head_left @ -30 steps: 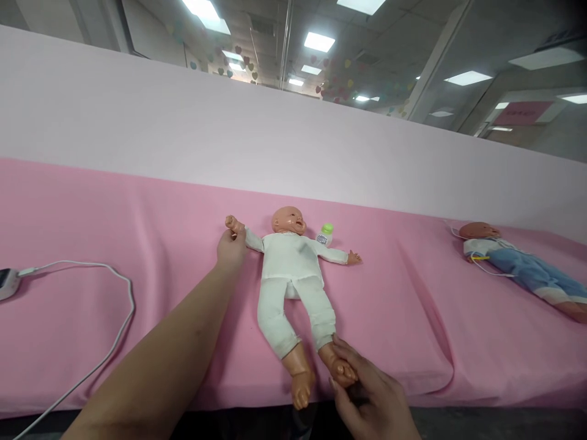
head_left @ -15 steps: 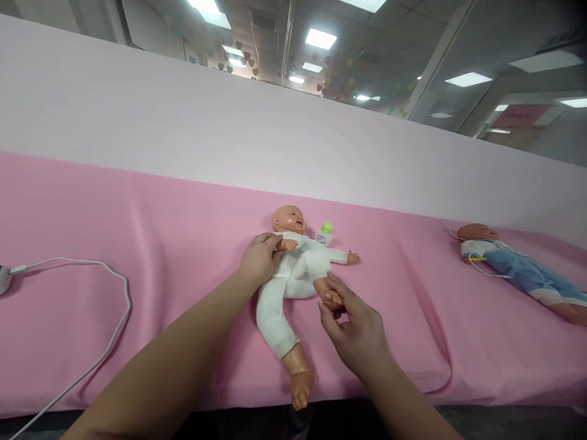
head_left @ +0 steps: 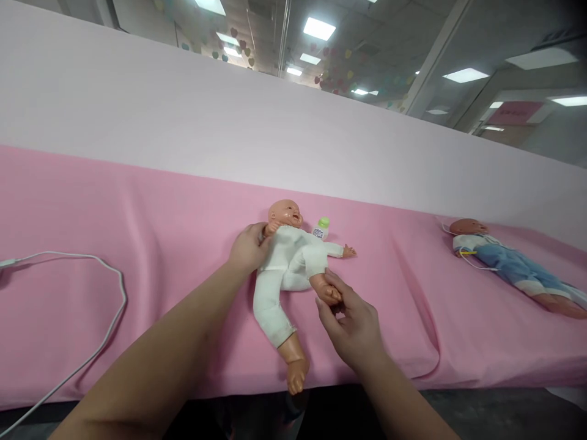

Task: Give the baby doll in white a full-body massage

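A baby doll [head_left: 279,252] with a white cloth body lies on its back on a pink sheet [head_left: 192,214], head away from me. My left hand [head_left: 247,249] is closed around the doll's arm on the left side, by the shoulder, and the little hand pokes out above my fingers. My right hand [head_left: 356,324] grips the doll's bent leg at the foot [head_left: 327,289], thumb below and fingers above. The other leg [head_left: 279,324] stretches toward the near edge. Beside the doll's head stands a small bottle [head_left: 321,230] with a green cap.
A second doll [head_left: 509,266] in blue clothes lies at the right, with a thin white cord and a yellow piece near its arm. A white cable [head_left: 120,287] loops across the sheet at the left. Behind rises a white wall panel [head_left: 275,134] below glass.
My left hand has shifted slightly outward and up with the doll's arm, whose hand went from the chest to beside the head. My right hand keeps its hold. The view has tilted a little.
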The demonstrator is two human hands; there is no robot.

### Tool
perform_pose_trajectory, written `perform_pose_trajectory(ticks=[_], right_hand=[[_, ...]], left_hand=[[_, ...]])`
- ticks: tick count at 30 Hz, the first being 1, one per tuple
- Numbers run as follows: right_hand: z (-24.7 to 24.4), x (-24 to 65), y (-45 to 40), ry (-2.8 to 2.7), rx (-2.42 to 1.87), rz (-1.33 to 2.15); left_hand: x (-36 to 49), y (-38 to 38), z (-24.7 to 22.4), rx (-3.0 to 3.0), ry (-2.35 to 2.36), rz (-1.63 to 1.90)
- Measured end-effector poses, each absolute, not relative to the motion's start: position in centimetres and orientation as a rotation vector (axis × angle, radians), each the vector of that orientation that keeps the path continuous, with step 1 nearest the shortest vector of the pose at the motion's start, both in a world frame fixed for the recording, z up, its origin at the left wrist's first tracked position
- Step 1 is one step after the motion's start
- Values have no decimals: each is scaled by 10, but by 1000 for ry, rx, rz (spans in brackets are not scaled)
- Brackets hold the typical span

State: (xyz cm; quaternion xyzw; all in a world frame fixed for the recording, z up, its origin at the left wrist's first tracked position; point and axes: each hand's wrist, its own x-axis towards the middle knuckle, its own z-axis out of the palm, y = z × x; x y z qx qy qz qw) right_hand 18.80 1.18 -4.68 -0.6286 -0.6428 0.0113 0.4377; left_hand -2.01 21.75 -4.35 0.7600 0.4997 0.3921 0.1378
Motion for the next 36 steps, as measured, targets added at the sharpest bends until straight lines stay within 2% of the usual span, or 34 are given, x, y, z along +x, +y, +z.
perform_pose_trajectory(ticks=[4,8,14,19,25,30,36], right_hand=[[-48,196,-23,-1671,-1509,38],[-62,203,-51,-1758,-1550,98],[-88,200,-73,-1851,-1542,138],[-90,194,-72,-1826,-1516,98],[-65,195,-56,-1733,-1485,-48],[-45,189,-22,-1644,-1464,-137],[-45,179,32,-1657,-1457,-110]], left_hand=[[-38,229,-43,1787,1673,1241],[-53,241,-47,1217,1669,1242],[-57,244,-50,1060,1627,1245],[-53,241,-49,1299,1647,1297],[-29,225,-41,1704,1579,1312],[-2,203,-40,2300,1467,1141],[1,201,-45,2400,1406,992]])
